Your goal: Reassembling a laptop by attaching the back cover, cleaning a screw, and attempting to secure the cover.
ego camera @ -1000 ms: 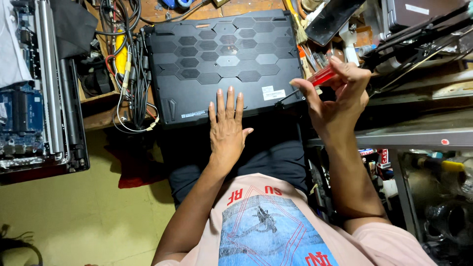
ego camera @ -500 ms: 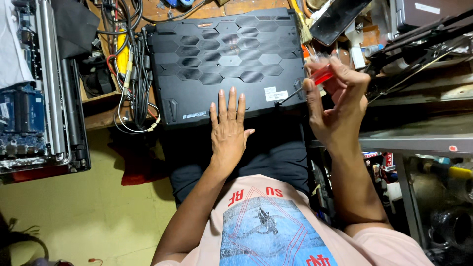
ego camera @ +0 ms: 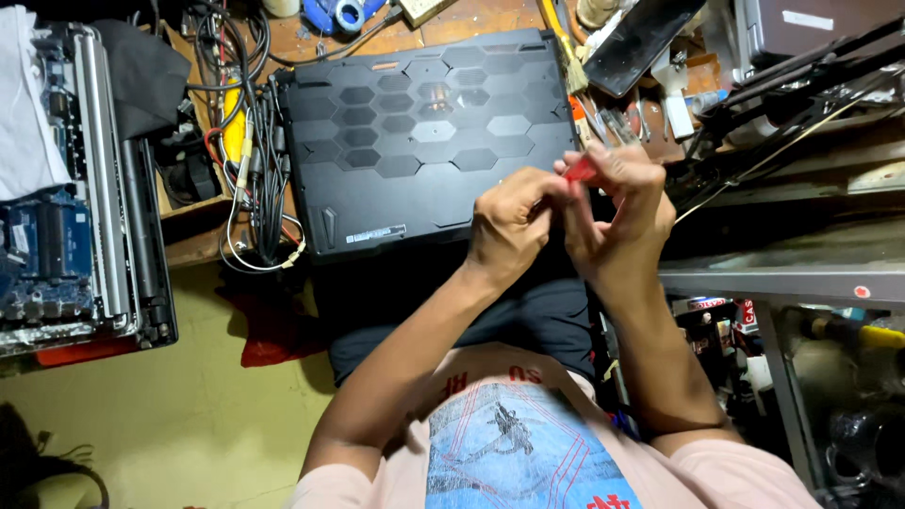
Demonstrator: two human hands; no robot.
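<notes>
A black laptop lies bottom side up on the wooden bench, its underside covered in hexagon vents. My right hand grips a small screwdriver with a red handle over the laptop's near right corner. My left hand has come up beside it, fingers curled and touching the screwdriver's shaft next to the right hand's fingers. The tool's tip is hidden behind my hands.
A tangle of cables lies left of the laptop. An opened laptop chassis with a blue circuit board sits at far left. Tools and a dark slab crowd the back right. A grey metal shelf edge runs at right.
My left hand lifted off the laptop's bottom cover and moved right to meet my right hand. The right hand brought the screwdriver down and left toward it.
</notes>
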